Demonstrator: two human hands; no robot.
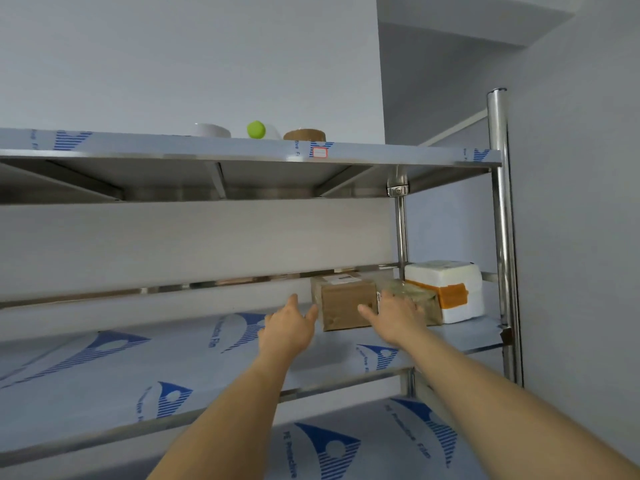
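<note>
A brown cardboard parcel wrapped in tape sits on the middle shelf of a steel rack, toward its right end. My left hand reaches out with straight fingers, its tips just left of the parcel's front corner. My right hand lies with spread fingers over the parcel's right side and a second, film-wrapped parcel beside it. Neither hand curls round anything.
A white foam box with orange tape stands at the shelf's right end against the post. The top shelf carries a white roll, a green ball and a brown tape roll. A lower shelf lies below.
</note>
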